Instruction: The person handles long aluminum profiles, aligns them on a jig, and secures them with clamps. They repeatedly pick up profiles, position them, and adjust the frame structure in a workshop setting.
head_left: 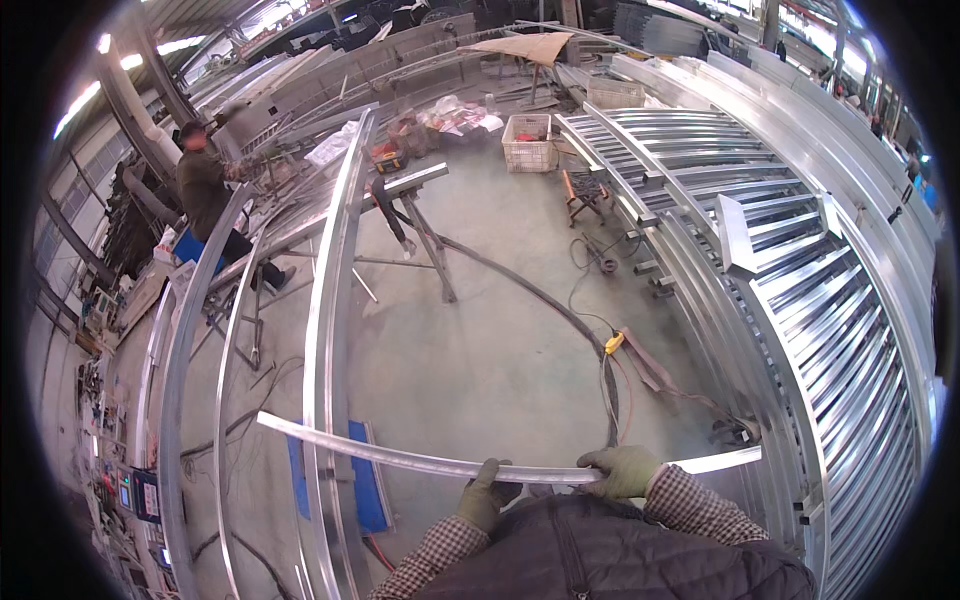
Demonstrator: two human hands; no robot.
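Note:
A long, narrow silvery metal bar (400, 457) lies crosswise in front of my body, held in both gloved hands. My left hand (484, 496), in a green glove, is closed round it left of the middle. Farther right my right hand (622, 471), gloved alike, grips the same bar, with the fingers over its top. The bar's left end reaches across a long upright-looking metal profile (322, 330); whether they touch I cannot tell. Its right end extends past my right sleeve toward the stacked metal frames (690, 300).
Barred metal panels (830, 330) are piled on the right. A trestle (435, 250) carries profiles at the left, where another person (205, 190) stands. A thick black cable (540, 290) and a yellow connector (613, 343) lie on the floor. A white crate (528, 150) stands farther off.

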